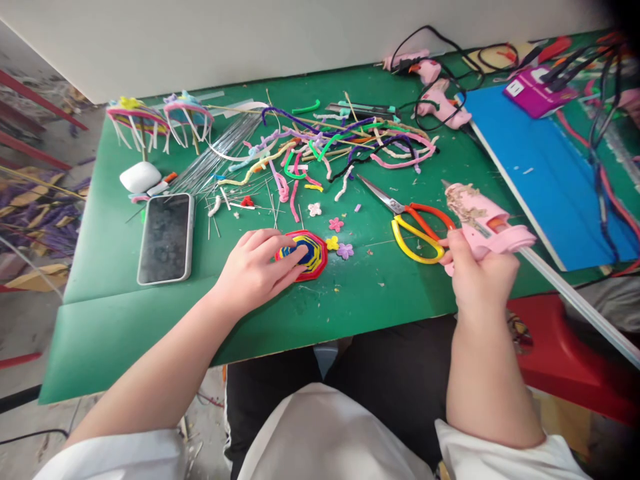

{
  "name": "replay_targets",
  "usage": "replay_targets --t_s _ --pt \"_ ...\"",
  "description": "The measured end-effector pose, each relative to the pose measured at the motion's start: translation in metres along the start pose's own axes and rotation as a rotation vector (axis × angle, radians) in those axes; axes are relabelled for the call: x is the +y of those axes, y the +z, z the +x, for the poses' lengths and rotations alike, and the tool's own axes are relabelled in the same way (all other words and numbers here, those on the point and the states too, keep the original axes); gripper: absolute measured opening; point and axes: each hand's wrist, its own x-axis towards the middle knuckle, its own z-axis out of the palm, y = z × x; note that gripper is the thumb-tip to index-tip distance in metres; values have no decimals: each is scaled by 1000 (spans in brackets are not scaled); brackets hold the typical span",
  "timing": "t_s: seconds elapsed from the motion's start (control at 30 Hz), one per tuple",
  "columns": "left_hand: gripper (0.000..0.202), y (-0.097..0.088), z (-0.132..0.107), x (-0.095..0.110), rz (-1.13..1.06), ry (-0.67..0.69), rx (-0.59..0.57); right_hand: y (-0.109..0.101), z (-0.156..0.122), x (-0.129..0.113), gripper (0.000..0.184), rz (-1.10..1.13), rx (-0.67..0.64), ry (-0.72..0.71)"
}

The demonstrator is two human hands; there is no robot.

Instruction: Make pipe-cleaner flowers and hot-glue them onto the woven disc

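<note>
Disc (313,257): rings of red, yellow and blue (deep blue towards the middle). Held gun (483,223): pink. Scissors (397,207): part orange, part yellow. Flowers (335,225): white, pink, yellow, purple. Table (350,303): green. Board (530,177): blue.

The one camera sits on the person's head. It looks forward and down, past the lap (395,380), onto the table (350,303). The left hand (263,267) and right hand (483,273) are close in front. The wall (250,47) is farther, at the top.
</note>
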Motion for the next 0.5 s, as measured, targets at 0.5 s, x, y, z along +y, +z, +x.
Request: replay_targets --t_s 0.5 --pt "31 0 0 -2 81 90 74 1 0 -1 33 8 22 50"
